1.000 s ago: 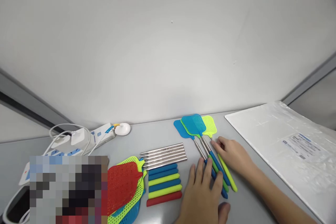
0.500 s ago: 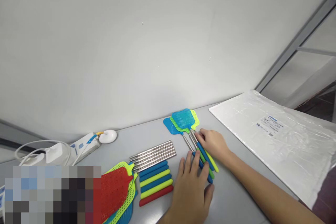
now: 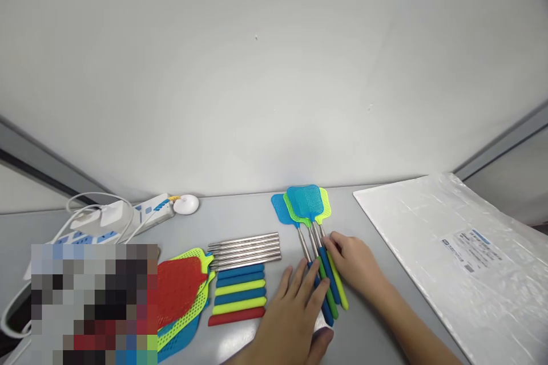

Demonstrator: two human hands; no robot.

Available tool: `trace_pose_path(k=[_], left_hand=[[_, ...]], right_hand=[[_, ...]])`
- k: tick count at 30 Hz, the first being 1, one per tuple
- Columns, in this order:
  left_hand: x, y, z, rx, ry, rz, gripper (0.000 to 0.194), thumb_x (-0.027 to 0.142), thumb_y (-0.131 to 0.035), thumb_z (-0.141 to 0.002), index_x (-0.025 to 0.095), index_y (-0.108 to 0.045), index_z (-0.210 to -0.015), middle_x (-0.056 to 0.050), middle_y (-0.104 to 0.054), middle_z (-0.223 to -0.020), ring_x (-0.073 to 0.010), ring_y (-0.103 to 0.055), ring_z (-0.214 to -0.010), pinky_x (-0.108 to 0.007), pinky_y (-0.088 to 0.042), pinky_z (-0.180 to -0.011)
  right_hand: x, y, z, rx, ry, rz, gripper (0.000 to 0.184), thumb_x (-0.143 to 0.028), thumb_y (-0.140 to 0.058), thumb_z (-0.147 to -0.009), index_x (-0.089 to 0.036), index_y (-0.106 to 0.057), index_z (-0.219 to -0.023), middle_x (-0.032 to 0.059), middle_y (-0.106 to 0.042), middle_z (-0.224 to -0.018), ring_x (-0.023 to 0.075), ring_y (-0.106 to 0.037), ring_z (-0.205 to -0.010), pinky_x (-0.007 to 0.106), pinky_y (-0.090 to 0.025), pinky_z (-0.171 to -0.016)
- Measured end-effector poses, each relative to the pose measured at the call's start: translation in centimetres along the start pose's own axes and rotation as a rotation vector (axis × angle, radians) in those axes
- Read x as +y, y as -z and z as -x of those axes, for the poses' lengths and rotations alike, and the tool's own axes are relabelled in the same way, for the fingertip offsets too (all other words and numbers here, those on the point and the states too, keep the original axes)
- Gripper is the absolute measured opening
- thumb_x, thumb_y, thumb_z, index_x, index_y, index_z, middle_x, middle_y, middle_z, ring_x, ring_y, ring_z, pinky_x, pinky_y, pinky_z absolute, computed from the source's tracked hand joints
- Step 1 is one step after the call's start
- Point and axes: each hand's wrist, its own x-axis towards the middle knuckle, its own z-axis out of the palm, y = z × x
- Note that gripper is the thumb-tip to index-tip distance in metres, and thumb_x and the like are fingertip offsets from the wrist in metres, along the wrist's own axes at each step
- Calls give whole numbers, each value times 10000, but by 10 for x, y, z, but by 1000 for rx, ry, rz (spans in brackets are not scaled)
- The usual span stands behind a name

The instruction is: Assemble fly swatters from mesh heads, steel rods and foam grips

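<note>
Several assembled fly swatters (image 3: 309,202) lie fanned side by side on the table, with blue, green and yellow-green heads, metal shafts and coloured grips. My left hand (image 3: 295,311) is spread open, its fingertips touching the grips on their left side. My right hand (image 3: 355,262) is closed, with curled fingers at the upper grip of the rightmost yellow-green swatter (image 3: 338,279). Left of my left hand lies a row of loose foam grips (image 3: 240,291) in blue, yellow-green and red. Metal rods (image 3: 246,251) lie just above them.
Loose swatter heads (image 3: 182,291), red on top, are stacked at the left. Behind them are a power strip (image 3: 156,208), white cables and a white round object (image 3: 186,204). A plastic-wrapped white package (image 3: 419,239) with a label covers the right side. A wall stands behind.
The view has turned, so everything sits at a different angle. Both hands stay at the same swatters; my left hand's fingers still rest along the grips.
</note>
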Motion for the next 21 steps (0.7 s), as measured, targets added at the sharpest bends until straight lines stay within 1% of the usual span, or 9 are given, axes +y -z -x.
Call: trace_pose_path(k=[3,6,9,12,14,17,19,21], left_hand=[[5,8,2,2,45,40,708,355,-565,-901,209,-268,-1527,-137,-191,-1625,-349,-174,-1487,-588,-268,-1165],[9,12,2,16,98,77,684,356,-565,-904,194,-297,-1512,-164,-218,-1614,-337,-171,-1491,-569,-272,-1170],[10,10,2,53,114,95,672,387,-554,-915,177,-305,-1503,-192,-227,-1600,-340,-189,-1486,-566,-277,-1166],[10,6,2,100,100,94,639,378,-538,-927,179,-314,-1492,-193,-223,-1594,-337,-211,-1479,-571,-277,-1161],[9,5,2,133,94,97,628,363,-531,-931,181,-310,-1490,-187,-236,-1585,-335,-240,-1466,-570,-294,-1151],[8,5,2,165,88,104,613,356,-528,-933,180,-319,-1481,-185,-284,-1559,-338,-292,-1438,-572,-318,-1134],[8,4,2,176,78,104,591,349,-523,-935,180,-337,-1470,-184,-322,-1537,-335,-319,-1421,-575,-315,-1134],[7,3,2,189,63,103,573,341,-519,-937,179,-351,-1460,-183,-355,-1514,-334,-340,-1408,-580,-312,-1133]], right_hand=[[0,3,0,-19,3,-25,386,-407,-350,-1015,-220,-481,-704,-2,-612,-646,141,-534,-598,266,-227,-551],[-1,7,-1,-43,12,-40,396,-416,-363,-1007,-217,-480,-686,4,-600,-640,144,-517,-600,271,-227,-558],[-1,11,-1,-75,15,-54,408,-430,-381,-997,-212,-497,-671,17,-602,-646,147,-512,-604,277,-224,-562],[0,17,5,-104,-2,-75,408,-419,-377,-995,-208,-530,-680,38,-622,-685,154,-521,-624,280,-234,-570],[2,23,17,-122,-23,-92,399,-414,-384,-989,-207,-543,-688,42,-621,-684,156,-515,-615,281,-244,-569],[4,29,42,-154,-52,-139,366,-427,-418,-973,-213,-558,-710,19,-607,-653,149,-505,-577,274,-265,-548],[3,28,60,-166,-63,-178,334,-426,-438,-966,-220,-569,-737,-1,-611,-654,142,-516,-574,264,-291,-542],[0,24,75,-144,-82,-203,300,-412,-440,-968,-223,-577,-779,-7,-634,-703,141,-539,-607,257,-322,-562]])
